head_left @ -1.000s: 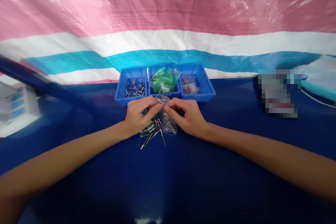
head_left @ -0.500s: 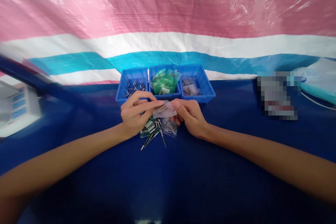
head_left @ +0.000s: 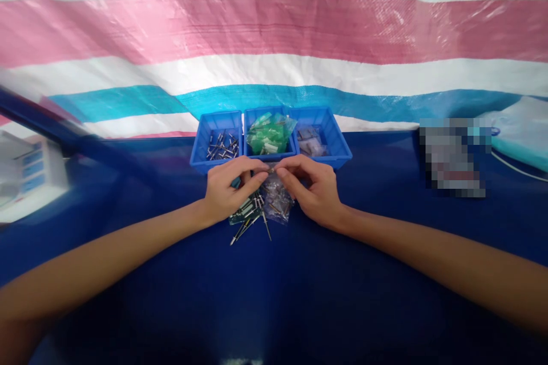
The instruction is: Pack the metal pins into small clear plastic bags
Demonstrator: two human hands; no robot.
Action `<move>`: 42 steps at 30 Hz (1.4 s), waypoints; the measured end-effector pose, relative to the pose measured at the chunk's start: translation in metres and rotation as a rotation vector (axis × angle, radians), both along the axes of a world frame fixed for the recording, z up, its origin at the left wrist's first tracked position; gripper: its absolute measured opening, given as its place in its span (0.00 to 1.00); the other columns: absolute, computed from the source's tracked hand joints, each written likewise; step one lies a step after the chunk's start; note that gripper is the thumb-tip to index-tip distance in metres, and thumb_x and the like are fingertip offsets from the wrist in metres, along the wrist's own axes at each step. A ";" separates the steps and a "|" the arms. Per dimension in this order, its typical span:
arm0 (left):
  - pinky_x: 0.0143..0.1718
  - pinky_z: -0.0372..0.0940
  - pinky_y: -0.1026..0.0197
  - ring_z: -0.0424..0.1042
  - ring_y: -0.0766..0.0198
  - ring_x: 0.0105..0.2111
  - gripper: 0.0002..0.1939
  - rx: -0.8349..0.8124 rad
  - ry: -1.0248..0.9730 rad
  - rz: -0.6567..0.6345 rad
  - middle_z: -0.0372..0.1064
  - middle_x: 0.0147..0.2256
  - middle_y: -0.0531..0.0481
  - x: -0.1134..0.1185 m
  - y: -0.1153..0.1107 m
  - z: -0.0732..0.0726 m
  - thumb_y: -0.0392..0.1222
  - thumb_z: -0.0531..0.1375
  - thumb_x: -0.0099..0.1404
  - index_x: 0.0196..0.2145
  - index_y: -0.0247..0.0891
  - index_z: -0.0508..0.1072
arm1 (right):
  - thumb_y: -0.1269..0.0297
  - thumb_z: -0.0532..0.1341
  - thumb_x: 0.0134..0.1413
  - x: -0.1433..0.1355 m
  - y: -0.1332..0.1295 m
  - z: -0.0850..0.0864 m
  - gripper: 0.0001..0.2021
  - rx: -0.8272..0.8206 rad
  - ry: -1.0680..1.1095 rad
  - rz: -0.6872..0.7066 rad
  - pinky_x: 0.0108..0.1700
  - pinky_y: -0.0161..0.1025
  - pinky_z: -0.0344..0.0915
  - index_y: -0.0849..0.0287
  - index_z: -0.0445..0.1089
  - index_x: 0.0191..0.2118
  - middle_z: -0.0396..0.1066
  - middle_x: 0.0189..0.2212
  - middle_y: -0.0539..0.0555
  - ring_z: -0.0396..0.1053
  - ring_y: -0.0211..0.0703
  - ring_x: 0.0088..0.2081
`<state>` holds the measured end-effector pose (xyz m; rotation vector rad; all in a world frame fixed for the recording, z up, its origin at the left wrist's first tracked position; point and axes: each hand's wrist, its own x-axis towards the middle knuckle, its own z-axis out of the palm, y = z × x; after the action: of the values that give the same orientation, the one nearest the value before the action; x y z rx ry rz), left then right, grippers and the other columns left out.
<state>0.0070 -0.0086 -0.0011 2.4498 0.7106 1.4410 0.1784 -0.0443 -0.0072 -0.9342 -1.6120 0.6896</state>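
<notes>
My left hand (head_left: 229,188) and my right hand (head_left: 314,188) meet in front of the blue bins, thumbs and fingertips pinching the top of a small clear plastic bag (head_left: 271,169). Most of that bag is hard to tell from the clear bags of small metal parts (head_left: 279,205) below it. Beside my left fingers lie green-tinted bags (head_left: 240,214) with silvery pieces inside. Several loose pop rivets (head_left: 250,222) with long thin pins spread toward me on the blue table.
Three blue bins stand behind my hands: the left bin (head_left: 197,148) holds loose rivets, the middle bin (head_left: 252,155) green bags (head_left: 272,134), the right bin (head_left: 336,142) clear bags. A white box-like device (head_left: 43,177) is at left. A blurred-out item (head_left: 454,159) lies at right.
The clear bag was spread flat between my hands with a metal piece showing inside; now my fingertips pinch its top close together. My left hand has lowered and its fingers have bunched.
</notes>
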 end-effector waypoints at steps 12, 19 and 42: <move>0.25 0.64 0.70 0.68 0.73 0.29 0.08 0.118 -0.073 0.068 0.70 0.35 0.52 0.000 0.000 0.001 0.30 0.60 0.57 0.32 0.41 0.74 | 0.61 0.54 0.57 0.003 0.002 0.002 0.11 -0.133 0.107 0.220 0.19 0.29 0.55 0.61 0.67 0.29 0.62 0.17 0.46 0.57 0.28 0.16; 0.22 0.61 0.72 0.65 0.76 0.26 0.09 0.132 -0.069 0.108 0.69 0.35 0.53 -0.001 -0.001 0.001 0.30 0.61 0.55 0.32 0.43 0.75 | 0.65 0.59 0.51 -0.001 0.001 0.001 0.05 -0.144 0.203 0.217 0.21 0.29 0.61 0.60 0.65 0.35 0.66 0.21 0.47 0.63 0.31 0.20; 0.16 0.60 0.75 0.62 0.81 0.15 0.17 -0.128 -0.110 0.006 0.71 0.32 0.53 0.002 -0.001 -0.004 0.31 0.60 0.57 0.45 0.37 0.64 | 0.70 0.59 0.52 -0.001 0.001 -0.001 0.07 0.012 0.077 0.016 0.22 0.29 0.61 0.58 0.65 0.39 0.68 0.25 0.46 0.64 0.30 0.21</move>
<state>0.0094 -0.0099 -0.0055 2.2564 0.7622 1.4719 0.1769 -0.0432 -0.0085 -0.8770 -1.5549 0.7181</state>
